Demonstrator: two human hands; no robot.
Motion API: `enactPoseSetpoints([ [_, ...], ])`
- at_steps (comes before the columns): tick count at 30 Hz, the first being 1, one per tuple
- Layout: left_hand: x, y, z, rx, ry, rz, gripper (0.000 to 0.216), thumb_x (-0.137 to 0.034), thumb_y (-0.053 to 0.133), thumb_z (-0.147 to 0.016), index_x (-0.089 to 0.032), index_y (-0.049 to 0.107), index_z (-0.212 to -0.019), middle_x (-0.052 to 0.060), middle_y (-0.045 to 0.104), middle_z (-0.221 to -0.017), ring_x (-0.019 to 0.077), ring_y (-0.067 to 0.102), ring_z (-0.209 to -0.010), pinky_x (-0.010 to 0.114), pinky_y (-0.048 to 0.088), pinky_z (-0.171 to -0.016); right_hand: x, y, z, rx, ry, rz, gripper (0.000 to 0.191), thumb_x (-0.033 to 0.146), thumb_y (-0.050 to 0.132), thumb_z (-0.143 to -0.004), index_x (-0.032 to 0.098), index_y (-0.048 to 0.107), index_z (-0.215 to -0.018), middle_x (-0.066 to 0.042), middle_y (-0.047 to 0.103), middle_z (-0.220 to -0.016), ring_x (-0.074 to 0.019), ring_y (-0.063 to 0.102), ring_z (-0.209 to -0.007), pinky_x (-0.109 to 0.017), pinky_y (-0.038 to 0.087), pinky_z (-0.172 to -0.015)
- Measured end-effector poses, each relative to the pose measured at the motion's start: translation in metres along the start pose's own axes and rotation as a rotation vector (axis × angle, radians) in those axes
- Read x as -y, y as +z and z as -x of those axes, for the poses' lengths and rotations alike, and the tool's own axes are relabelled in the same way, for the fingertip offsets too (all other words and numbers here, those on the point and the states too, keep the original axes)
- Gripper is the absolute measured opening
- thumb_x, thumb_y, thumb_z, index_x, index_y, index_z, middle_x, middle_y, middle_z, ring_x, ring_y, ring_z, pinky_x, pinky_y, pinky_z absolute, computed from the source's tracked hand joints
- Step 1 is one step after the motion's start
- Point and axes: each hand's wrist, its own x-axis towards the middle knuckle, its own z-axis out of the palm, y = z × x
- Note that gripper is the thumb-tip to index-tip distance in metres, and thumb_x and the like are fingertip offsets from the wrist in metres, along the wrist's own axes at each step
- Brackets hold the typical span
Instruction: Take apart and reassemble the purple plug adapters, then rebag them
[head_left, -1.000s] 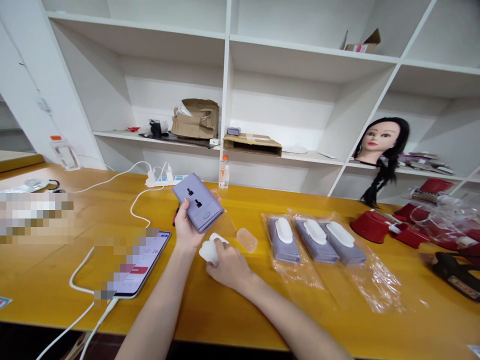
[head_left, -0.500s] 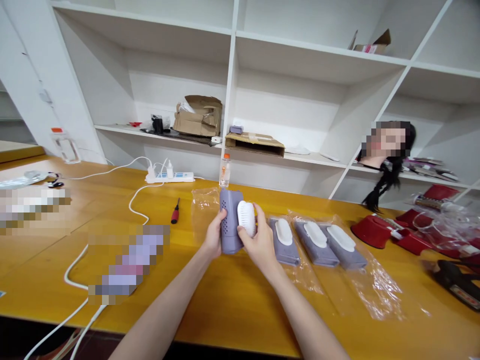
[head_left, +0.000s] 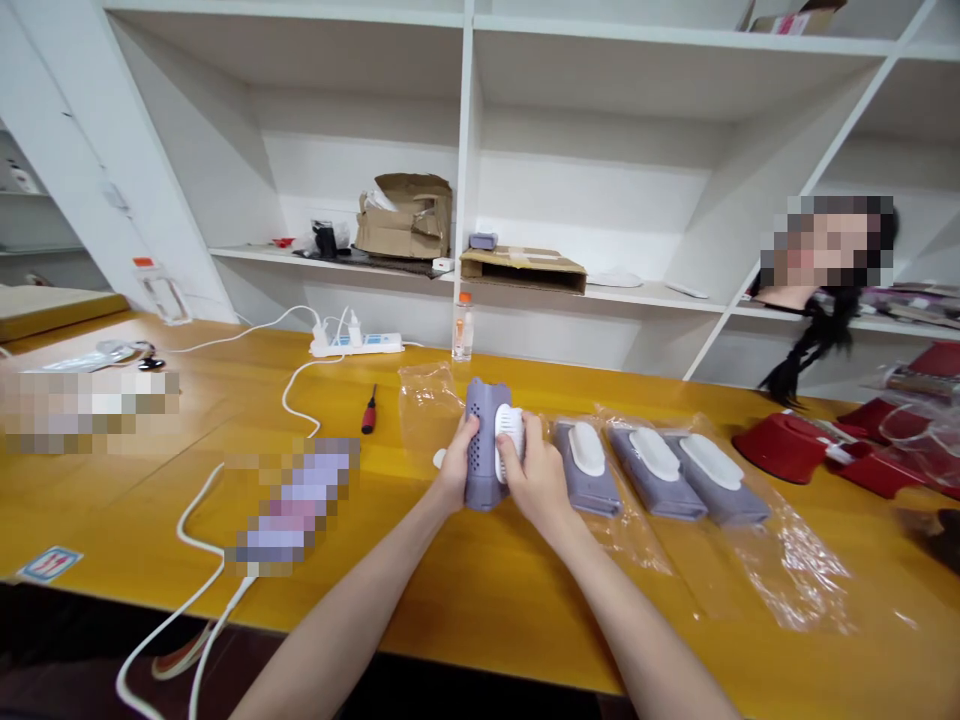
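Note:
My left hand (head_left: 455,465) is closed around a purple-grey plastic case (head_left: 485,490) with small round holes in its side, held upright above the table. My right hand (head_left: 541,470) grips a white oval brush (head_left: 507,425), its bristles facing left, up against the case's right side. Whether the brush is fixed to the case I cannot tell. To the right lie three similar cases, a near one (head_left: 589,490), a middle one (head_left: 660,490) and a far one (head_left: 724,490), each with a white oval piece on top. Clear plastic bags (head_left: 795,575) lie under and around them.
A red-handled screwdriver (head_left: 369,415) and a power strip (head_left: 367,345) with white cables lie left of my hands. Behind stand a clear bottle (head_left: 463,335) and white shelves (head_left: 652,290). Red parts (head_left: 780,445) and a mannequin head with dark hair (head_left: 814,330) are at the right.
The brush has come closer against the case and turned more edge-on. My right fingers have shifted around it. The whole scene sits differently because my head view has turned slightly left.

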Motion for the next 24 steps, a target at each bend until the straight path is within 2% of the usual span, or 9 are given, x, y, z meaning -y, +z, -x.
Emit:
enactPoseSetpoints([
  [4, 0.001, -0.003, -0.001, -0.004, 0.015, -0.042, 0.036, -0.031, 0.055, -0.079, -0.019, 0.056, -0.113, 0.008, 0.064, -0.11, 0.024, 0.058, -0.103, 0.035, 0.044, -0.091, 0.002, 0.003, 0.0, -0.03, -0.001, 0.013, 0.038, 0.039, 0.033, -0.088, 0.017, 0.039, -0.118, -0.012, 0.064, -0.098, -0.0248, 0.063, -0.082, -0.031, 0.044, -0.067],
  [8, 0.011, -0.002, 0.0, 0.004, 0.04, -0.1, 0.032, -0.033, 0.057, -0.078, -0.019, 0.06, -0.107, 0.007, 0.062, -0.114, 0.0225, 0.053, -0.111, 0.032, 0.039, -0.097, 0.001, 0.002, -0.002, -0.12, 0.035, 0.065, 0.033, 0.04, 0.031, -0.089, 0.016, 0.045, -0.107, -0.012, 0.065, -0.09, -0.025, 0.062, -0.079, -0.032, 0.044, -0.066],
  [17, 0.025, -0.001, 0.006, 0.066, 0.108, -0.109, 0.039, -0.038, 0.055, -0.079, -0.021, 0.055, -0.115, 0.005, 0.054, -0.126, 0.0199, 0.043, -0.121, 0.028, 0.031, -0.102, -0.004, 0.003, -0.001, -0.175, 0.005, 0.063, 0.029, 0.037, 0.03, -0.089, 0.015, 0.047, -0.1, -0.012, 0.064, -0.085, -0.0237, 0.061, -0.074, -0.031, 0.042, -0.064],
  [21, 0.024, 0.001, 0.009, 0.072, 0.108, -0.093, 0.042, -0.037, 0.055, -0.079, -0.02, 0.054, -0.117, 0.006, 0.054, -0.125, 0.0214, 0.046, -0.119, 0.03, 0.032, -0.102, -0.003, 0.002, -0.002, -0.192, 0.022, -0.024, 0.027, 0.038, 0.035, -0.088, 0.017, 0.045, -0.1, -0.01, 0.062, -0.086, -0.0221, 0.06, -0.075, -0.031, 0.042, -0.066],
  [24, 0.021, 0.004, 0.01, 0.052, 0.09, -0.048, 0.043, -0.037, 0.055, -0.079, -0.019, 0.054, -0.118, 0.008, 0.058, -0.12, 0.0221, 0.051, -0.113, 0.031, 0.036, -0.098, -0.005, -0.002, -0.003, -0.206, 0.052, -0.109, 0.032, 0.041, 0.042, -0.084, 0.017, 0.041, -0.106, -0.005, 0.059, -0.081, -0.0195, 0.057, -0.07, -0.03, 0.041, -0.065],
])
